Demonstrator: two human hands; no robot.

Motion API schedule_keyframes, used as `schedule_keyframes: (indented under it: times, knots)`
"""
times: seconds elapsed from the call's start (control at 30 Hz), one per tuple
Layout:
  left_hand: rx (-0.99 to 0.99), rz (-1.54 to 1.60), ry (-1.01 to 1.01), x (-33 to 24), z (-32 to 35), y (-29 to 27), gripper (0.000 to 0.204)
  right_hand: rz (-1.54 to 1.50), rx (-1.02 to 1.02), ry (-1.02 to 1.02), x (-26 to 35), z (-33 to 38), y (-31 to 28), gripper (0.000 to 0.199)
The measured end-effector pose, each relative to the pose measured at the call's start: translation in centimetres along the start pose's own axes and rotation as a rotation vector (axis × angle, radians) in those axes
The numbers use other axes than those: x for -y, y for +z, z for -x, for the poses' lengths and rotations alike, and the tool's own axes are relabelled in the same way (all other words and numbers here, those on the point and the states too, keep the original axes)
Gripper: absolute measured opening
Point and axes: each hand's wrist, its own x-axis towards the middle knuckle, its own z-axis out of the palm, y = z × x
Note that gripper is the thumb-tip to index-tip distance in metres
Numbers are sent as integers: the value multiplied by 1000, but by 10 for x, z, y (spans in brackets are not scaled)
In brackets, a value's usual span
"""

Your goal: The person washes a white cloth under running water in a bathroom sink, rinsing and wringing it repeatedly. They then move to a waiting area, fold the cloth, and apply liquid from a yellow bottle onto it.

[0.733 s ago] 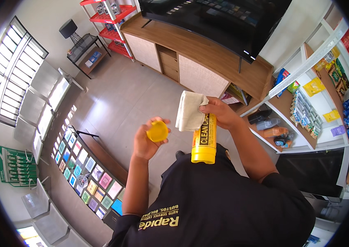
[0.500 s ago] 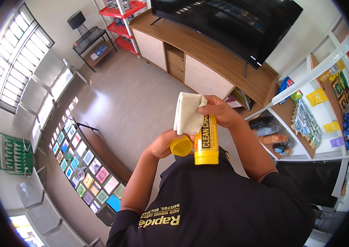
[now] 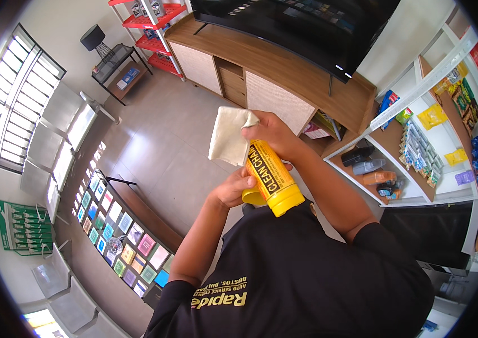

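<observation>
A yellow cylindrical canister (image 3: 273,179) with dark printing tilts in front of my chest, its base toward the lower right. My left hand (image 3: 233,188) is closed around it, thumb on its near side. A yellow cap (image 3: 253,196) sits between that hand and the canister, partly hidden. My right hand (image 3: 275,134) grips a folded cream cloth (image 3: 231,135) by its corner, at the canister's upper end. The fingers of this hand cover that end, so whether the cloth touches its mouth cannot be seen.
A low table (image 3: 126,188) with many coloured tiles stands left, beside metal chairs (image 3: 41,143). Ahead is a wooden TV cabinet (image 3: 284,62). Shelves (image 3: 414,169) with packets and bottles rise close on my right. A red rack (image 3: 154,45) stands far off.
The canister has swung from upright to tilted, its base moving right. Cloth and right hand have shifted left. My left thumb now lies on the canister, and the cap has turned partly behind it.
</observation>
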Motion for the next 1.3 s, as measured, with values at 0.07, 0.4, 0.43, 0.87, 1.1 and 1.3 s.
schedule_keyframes:
  times: [0.07,0.4,0.43,0.87,1.1,1.3]
  knots:
    - [-6,-35,2,10,-1,-15,83,-290,-21,-26,-9,-8,-3,38]
    - [-279,153,387,-12,31,-25,77,-169,-261,88,20,42,-62,43]
    - [-258,152,416,-18,30,-22,75,-140,-281,130,15,46,-60,42]
    - [-418,209,480,-27,14,-13,68,445,-420,-166,45,51,26,43]
    - [-564,169,496,-23,10,11,62,955,-219,-436,54,48,25,34]
    - [-593,101,550,-21,15,14,59,1132,-164,-403,60,53,32,37]
